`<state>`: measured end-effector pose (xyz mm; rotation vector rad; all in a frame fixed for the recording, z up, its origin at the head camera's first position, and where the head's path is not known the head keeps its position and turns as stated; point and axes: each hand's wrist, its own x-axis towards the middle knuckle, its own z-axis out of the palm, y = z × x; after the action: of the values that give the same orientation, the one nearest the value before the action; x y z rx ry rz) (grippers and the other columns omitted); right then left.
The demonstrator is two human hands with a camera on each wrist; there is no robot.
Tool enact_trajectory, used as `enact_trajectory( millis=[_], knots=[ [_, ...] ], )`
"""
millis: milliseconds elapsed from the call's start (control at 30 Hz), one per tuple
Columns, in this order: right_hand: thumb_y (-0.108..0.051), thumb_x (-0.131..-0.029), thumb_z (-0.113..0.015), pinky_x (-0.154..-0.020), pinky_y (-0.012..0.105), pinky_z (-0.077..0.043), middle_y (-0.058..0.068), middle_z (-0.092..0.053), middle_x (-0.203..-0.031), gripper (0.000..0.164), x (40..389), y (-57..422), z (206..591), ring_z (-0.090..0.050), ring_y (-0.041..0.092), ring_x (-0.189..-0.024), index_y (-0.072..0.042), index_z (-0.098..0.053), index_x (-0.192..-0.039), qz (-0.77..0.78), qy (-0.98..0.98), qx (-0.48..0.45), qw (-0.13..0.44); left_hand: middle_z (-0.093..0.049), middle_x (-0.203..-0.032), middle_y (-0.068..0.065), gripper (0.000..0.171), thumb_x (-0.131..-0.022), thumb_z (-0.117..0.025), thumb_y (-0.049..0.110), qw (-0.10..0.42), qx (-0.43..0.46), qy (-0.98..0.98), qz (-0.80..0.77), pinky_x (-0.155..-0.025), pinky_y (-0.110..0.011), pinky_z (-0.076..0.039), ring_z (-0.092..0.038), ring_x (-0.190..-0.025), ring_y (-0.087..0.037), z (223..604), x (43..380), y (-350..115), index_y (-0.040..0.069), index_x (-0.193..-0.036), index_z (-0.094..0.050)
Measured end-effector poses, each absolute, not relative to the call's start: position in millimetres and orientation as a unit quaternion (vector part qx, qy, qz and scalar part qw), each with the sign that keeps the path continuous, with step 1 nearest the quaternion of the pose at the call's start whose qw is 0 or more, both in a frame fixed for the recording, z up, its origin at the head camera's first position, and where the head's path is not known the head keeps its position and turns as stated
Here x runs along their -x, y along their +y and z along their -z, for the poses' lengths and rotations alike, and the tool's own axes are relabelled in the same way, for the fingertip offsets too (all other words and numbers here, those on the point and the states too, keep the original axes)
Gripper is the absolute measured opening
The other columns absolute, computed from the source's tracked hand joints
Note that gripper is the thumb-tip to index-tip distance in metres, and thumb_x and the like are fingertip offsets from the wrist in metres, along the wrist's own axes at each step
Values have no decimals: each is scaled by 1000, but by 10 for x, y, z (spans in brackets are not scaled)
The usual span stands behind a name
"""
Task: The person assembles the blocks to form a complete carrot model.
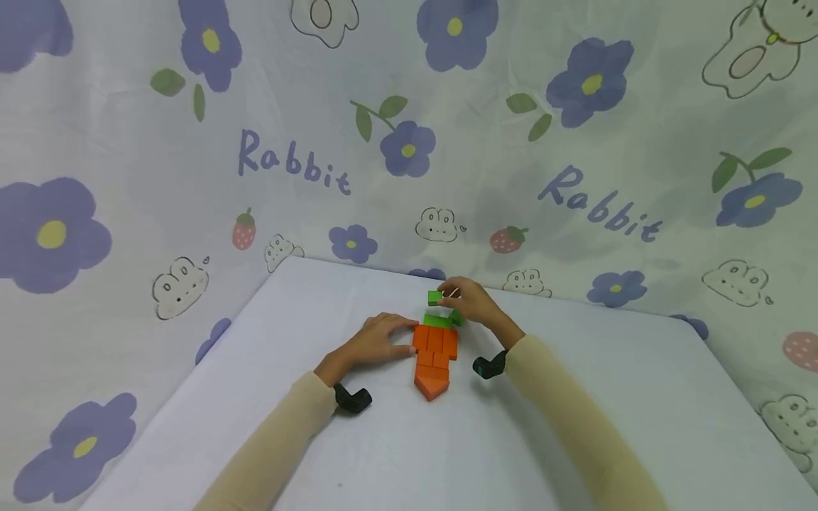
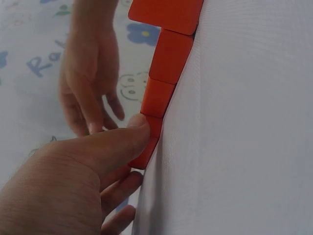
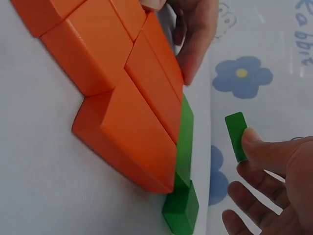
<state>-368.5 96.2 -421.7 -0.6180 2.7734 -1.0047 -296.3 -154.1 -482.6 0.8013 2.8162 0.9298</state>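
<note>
Orange blocks [image 1: 434,341] lie fitted together flat on the white table, narrowing to a pointed block [image 1: 432,385] toward me. Against their far side sits a green block [image 1: 437,321], with a smaller green block [image 3: 180,210] at its right end. My left hand [image 1: 383,339] rests beside the orange group, its thumb and fingertips touching the left side and far left corner with fingers mostly straight. My right hand [image 1: 471,299] pinches another small green block [image 3: 236,136] between thumb and fingers, held in the air beyond the rest.
The white tabletop [image 1: 383,454] spreads around the blocks. Behind it hangs a cloth [image 1: 486,170] printed with flowers and rabbits, close past the far edge. Black wrist mounts [image 1: 353,400] stick out inward from both forearms.
</note>
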Motion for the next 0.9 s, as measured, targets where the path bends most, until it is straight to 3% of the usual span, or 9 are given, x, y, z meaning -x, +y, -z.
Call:
enact_trajectory(
  millis=[300, 500, 767, 900],
  knots=[
    [-24, -96, -68, -91, 36, -54, 9, -69, -114, 30, 3816, 836, 4394, -61, 20, -96, -8, -69, -121, 237, 941, 211, 118, -54, -147, 3, 62, -91, -67, 54, 33, -265, 916, -298, -113, -50, -31, -44, -139, -21, 4880, 2963, -1518, 27, -144, -53],
    [-22, -99, -63, -97, 42, -51, 11, -71, -113, 23, 3802, 746, 4406, -63, 23, -102, -8, -71, -115, 238, 941, 222, 89, -55, -146, 3, 61, -90, -68, 53, 23, -264, 918, -296, -111, -51, -33, -45, -138, -22, 4864, 2963, -1541, 27, -143, -54],
    [-29, -97, -66, -93, 41, -51, 7, -70, -111, 24, 3780, 675, 4461, -61, 20, -97, -12, -71, -114, 236, 948, 192, 92, -55, -146, 1, 62, -91, -67, 54, 27, -269, 915, -301, -111, -51, -32, -44, -138, -23, 4865, 2926, -1550, 26, -144, -54],
    [-31, -97, -67, -95, 46, -47, 6, -70, -108, 24, 3778, 652, 4423, -60, 20, -95, -12, -71, -111, 232, 950, 189, 87, -55, -146, 1, 61, -91, -67, 53, 22, -267, 915, -301, -110, -51, -32, -44, -138, -23, 4835, 2922, -1553, 25, -144, -54]
  ],
)
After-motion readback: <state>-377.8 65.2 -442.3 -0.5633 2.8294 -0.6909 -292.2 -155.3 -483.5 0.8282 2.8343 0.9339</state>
